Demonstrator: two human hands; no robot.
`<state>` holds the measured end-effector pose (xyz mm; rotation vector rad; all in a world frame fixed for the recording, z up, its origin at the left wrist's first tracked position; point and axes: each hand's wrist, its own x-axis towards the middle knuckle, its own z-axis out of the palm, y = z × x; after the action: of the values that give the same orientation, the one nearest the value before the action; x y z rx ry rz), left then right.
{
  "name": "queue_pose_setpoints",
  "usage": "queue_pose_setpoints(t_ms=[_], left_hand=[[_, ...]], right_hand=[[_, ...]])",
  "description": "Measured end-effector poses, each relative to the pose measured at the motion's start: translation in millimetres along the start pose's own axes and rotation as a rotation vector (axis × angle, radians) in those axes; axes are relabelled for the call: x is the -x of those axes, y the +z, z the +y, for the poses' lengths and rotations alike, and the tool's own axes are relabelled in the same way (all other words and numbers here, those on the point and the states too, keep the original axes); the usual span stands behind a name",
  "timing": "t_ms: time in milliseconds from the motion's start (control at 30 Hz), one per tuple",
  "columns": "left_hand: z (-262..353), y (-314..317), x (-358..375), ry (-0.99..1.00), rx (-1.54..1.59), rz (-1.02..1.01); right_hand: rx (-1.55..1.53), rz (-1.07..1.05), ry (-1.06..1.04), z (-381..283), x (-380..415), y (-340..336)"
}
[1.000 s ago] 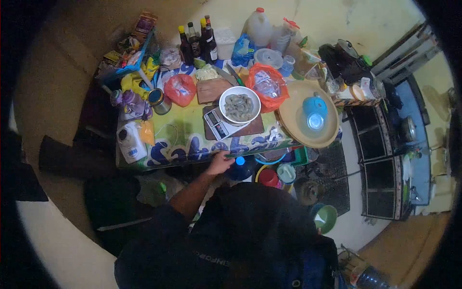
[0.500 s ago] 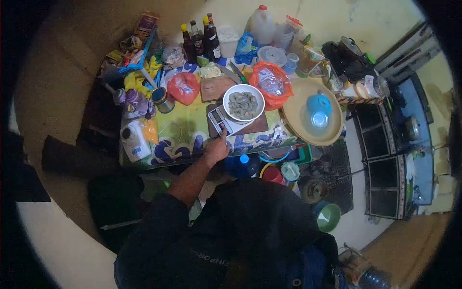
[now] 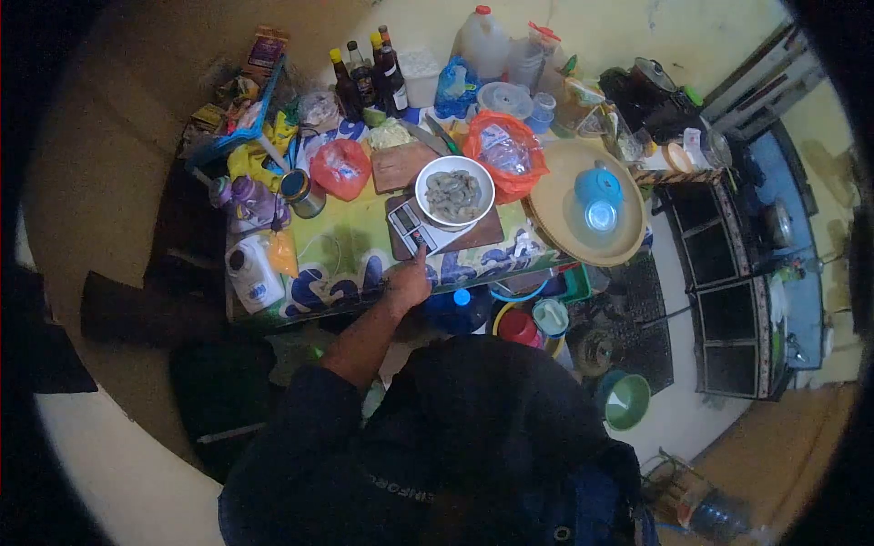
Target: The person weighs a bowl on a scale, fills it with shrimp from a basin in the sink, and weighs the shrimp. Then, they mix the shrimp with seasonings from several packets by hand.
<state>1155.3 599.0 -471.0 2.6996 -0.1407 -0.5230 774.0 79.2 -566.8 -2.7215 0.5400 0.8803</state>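
My left hand [image 3: 407,285] reaches over the table's near edge with its index finger stretched out and its other fingers curled. That fingertip is at the button panel of a white kitchen scale [image 3: 448,238]; whether it presses is too small to tell. On the scale rests a white bowl [image 3: 421,207] of raw grey shrimp [image 3: 453,194]. Beneath the scale lies a dark brown board [image 3: 487,232]. No object shows in my left hand. My right hand is out of sight, below or behind my dark clothing.
Behind the bowl lie a wooden cutting board [image 3: 401,167] and a knife [image 3: 425,138]. An orange plastic bag [image 3: 531,185] and a wide tan tray [image 3: 557,232] with a blue container [image 3: 598,187] stand to the right. Dark bottles [image 3: 364,86] line the back; a red bag [image 3: 340,169] sits left.
The whole view has shifted slightly. My left index finger stays at the scale's button panel, and the bowl of shrimp stays on the scale.
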Motion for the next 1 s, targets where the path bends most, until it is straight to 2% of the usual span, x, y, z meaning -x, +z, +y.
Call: queue_pose_setpoints(t_ms=[233, 533, 833, 1000], left_hand=[[-3.7, 8.8, -0.7, 0.008, -0.069, 0.027], [1.6, -1.8, 1.2, -0.039, -0.057, -0.050], [-4.6, 5.9, -4.4, -0.025, -0.039, 0.011], [1.2, -0.5, -7.2, -0.073, -0.074, -0.056]], right_hand=[[-0.009, 0.004, 0.013, -1.2, 2.4, 1.7], [-0.016, 0.005, 0.022, -1.2, 8.2, 3.1], [-0.032, 0.012, 0.031, 0.4, 8.9, 3.1], [-0.035, 0.012, 0.037, 1.9, 10.5, 3.3]])
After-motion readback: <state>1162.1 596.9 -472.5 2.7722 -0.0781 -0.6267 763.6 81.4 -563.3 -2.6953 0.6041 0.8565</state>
